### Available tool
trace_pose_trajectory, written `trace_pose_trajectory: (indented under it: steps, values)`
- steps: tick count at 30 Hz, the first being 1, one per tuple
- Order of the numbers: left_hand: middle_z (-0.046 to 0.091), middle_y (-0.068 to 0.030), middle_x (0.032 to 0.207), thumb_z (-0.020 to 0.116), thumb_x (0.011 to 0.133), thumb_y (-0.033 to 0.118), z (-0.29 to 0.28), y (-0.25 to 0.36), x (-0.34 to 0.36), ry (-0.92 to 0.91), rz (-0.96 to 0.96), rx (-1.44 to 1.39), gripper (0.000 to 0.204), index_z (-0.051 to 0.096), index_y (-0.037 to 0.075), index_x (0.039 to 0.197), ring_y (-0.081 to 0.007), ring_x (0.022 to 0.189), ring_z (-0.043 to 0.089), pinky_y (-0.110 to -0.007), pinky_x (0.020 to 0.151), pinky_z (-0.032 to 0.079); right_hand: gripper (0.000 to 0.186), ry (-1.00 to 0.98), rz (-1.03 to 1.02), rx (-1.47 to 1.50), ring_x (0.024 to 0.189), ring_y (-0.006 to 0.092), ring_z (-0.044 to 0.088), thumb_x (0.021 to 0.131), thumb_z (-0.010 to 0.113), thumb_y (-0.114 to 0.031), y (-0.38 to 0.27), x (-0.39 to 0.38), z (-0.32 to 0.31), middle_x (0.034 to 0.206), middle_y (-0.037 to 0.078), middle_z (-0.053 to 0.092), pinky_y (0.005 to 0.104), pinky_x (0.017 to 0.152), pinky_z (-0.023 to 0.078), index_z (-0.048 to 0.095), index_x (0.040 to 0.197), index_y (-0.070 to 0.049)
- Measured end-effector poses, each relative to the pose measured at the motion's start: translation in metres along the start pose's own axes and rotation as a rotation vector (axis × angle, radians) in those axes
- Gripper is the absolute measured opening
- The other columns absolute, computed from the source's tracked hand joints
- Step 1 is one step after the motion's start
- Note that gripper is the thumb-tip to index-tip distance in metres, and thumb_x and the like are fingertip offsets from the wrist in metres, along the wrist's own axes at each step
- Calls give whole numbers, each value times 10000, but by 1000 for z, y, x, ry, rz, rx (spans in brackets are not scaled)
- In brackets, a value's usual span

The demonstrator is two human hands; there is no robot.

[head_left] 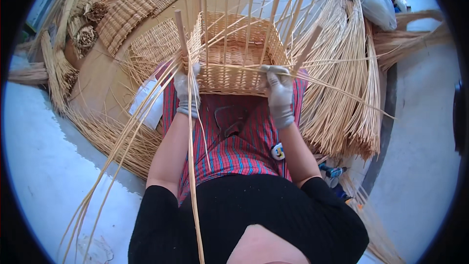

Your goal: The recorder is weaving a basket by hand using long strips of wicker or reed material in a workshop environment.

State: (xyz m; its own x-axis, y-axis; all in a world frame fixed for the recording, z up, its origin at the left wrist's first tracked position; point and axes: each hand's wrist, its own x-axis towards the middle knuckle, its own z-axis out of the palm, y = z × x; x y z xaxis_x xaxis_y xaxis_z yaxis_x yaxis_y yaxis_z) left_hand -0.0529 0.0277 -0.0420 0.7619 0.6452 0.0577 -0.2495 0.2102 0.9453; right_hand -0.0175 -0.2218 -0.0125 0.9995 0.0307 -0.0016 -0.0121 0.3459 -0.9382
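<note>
A partly woven rectangular wicker basket (pixel 229 80) rests at my lap, with upright stakes rising from its walls and thicker sticks at its corners. My left hand (pixel 187 88), in a pale glove, is at the near left corner. Its fingers are partly hidden by long loose strands (pixel 141 112) that trail down past my arm. My right hand (pixel 278 90), gloved too, is closed at the near right part of the rim. A long wicker strand (pixel 234 67) runs along the near rim to its fingers.
A large bundle of wicker rods (pixel 342 88) lies to the right, beside a plastic bag (pixel 379 9). Woven panels (pixel 124 19) and tied bundles (pixel 61 68) lie on the left. More loose rods (pixel 115 139) spread by my left arm. A teal tool (pixel 333 171) is near my right elbow.
</note>
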Motion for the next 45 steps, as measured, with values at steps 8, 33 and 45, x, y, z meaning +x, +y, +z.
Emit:
trace_pose_trajectory:
  steps: [8,33,45]
  values:
    - [690,-113,1143,618,1084,233,49,38,-20,-448,90,608,294,664,-25,1216,-183,831,726,-325,749,593,170,224,87,-41,945,148,721,1030,687,-58,-11,-5,-25,1107,54,756,251,715,561,703,1192,-108]
    - [738,-81,888,708,1002,429,104,55,1,-217,403,562,397,699,66,1162,-199,720,691,-351,674,546,135,274,-286,-83,875,154,716,1087,584,-94,-59,4,-20,1043,94,745,246,634,546,564,1220,-80]
    - [709,-191,903,555,1087,440,148,6,-12,-739,-92,944,402,639,47,1083,-383,887,685,-480,843,529,355,87,-631,-526,1097,244,709,1038,595,-33,-89,66,-1,1338,149,668,349,908,600,561,1390,-66]
